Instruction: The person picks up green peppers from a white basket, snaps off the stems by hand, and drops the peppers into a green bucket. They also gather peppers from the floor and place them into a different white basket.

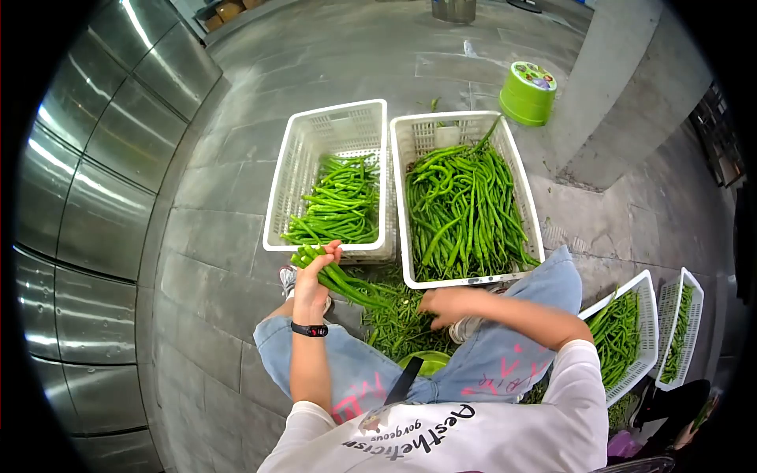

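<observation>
My left hand (313,277), with a black band on its wrist, is closed around a bunch of long green peppers (355,288) near the front rim of the left white basket (281,181). That basket holds a layer of green peppers (343,201). To the right stands a fuller white basket (400,201), heaped with long green peppers (465,209). My right hand (451,306) is below its front rim, over a pile of green stems and bits (394,327) between my legs. Its fingers curl downward and their tips are hidden.
A green stool (527,94) stands behind the right basket, beside a grey pillar (623,94). Two more white baskets (650,331) (698,331) of green peppers are at the right. Metal panels (95,197) line the left. Part of a person (682,406) shows at lower right.
</observation>
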`<move>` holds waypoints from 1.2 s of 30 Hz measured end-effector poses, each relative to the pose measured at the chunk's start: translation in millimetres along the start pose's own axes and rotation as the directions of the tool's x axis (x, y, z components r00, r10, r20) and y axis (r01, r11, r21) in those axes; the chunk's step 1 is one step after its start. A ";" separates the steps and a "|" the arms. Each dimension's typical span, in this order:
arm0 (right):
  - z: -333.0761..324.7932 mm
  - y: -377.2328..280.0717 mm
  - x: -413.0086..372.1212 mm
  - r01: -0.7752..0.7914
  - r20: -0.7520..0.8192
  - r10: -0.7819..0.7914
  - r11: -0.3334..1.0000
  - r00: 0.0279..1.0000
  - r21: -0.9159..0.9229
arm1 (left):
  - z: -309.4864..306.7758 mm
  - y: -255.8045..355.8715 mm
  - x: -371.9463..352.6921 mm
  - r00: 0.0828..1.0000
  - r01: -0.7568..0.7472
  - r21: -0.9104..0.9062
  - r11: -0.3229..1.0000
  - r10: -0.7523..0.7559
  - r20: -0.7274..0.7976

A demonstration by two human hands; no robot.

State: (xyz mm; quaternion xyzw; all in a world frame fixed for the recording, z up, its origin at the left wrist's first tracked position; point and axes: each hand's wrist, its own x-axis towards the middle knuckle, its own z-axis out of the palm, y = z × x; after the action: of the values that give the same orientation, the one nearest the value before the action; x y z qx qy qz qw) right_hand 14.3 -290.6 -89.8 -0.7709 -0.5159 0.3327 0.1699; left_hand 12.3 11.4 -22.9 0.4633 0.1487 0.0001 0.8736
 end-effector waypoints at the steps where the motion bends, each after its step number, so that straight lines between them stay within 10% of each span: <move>1: -15.5 16.8 -5.4 -0.131 -0.064 0.133 0.990 0.989 0.043 | 7.2 3.5 -4.1 1.000 0.007 -0.027 1.000 -0.007 0.007; 4: -46.4 94.9 -16.6 -0.649 -0.448 0.567 0.760 0.691 -0.039 | 19.7 5.7 -8.1 1.000 -0.006 -0.039 0.999 0.006 0.015; 7: -42.3 182.0 -24.8 -0.836 -0.740 0.600 0.540 0.305 0.093 | 16.7 -1.1 -1.9 0.999 0.031 -0.101 0.994 -0.030 0.010; 12: -10.5 229.3 -37.5 -0.908 -0.555 0.831 0.264 0.042 0.326 | 20.7 -1.8 0.5 1.000 0.028 -0.021 0.999 -0.028 0.015; 15: 2.5 243.9 -17.5 -0.923 -0.618 0.750 0.372 0.237 0.098 | 19.5 -0.1 3.3 1.000 -0.001 0.044 0.999 0.000 0.026; 18: -26.2 219.1 -6.8 -0.742 -0.545 0.833 0.425 0.096 0.519 | 13.8 -0.9 6.9 1.000 0.015 0.098 0.995 -0.017 0.021; 19: -35.0 232.1 -0.2 -0.339 -0.312 0.924 0.373 0.222 0.863 | 14.9 -0.3 6.3 1.000 -0.021 0.144 0.989 0.018 0.023; 21: -50.1 205.6 6.5 0.422 -0.249 0.903 0.086 0.349 0.903 | 21.3 -2.8 2.7 0.996 -0.086 0.232 0.969 0.080 0.032; 23: -72.8 134.8 18.4 0.632 -0.358 0.897 0.121 0.261 0.765 | 32.2 -10.2 -6.5 0.976 -0.209 0.390 0.897 0.218 0.022; 27: -69.2 33.8 34.4 0.490 -0.433 0.774 0.184 0.463 0.852 | 67.7 -10.8 -35.9 0.637 -0.721 0.680 0.130 0.511 0.577; 36: -66.6 -51.9 14.7 0.133 -0.200 0.328 0.217 0.923 0.967 | 72.0 -21.9 -51.8 0.400 -0.881 0.433 -0.191 0.186 0.897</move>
State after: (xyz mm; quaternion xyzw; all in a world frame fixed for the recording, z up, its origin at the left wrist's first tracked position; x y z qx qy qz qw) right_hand 28.4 -250.6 -15.3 -0.5733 -0.1028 0.4415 0.6826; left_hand -21.5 -66.5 10.7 0.8691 -0.3799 0.1871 0.2556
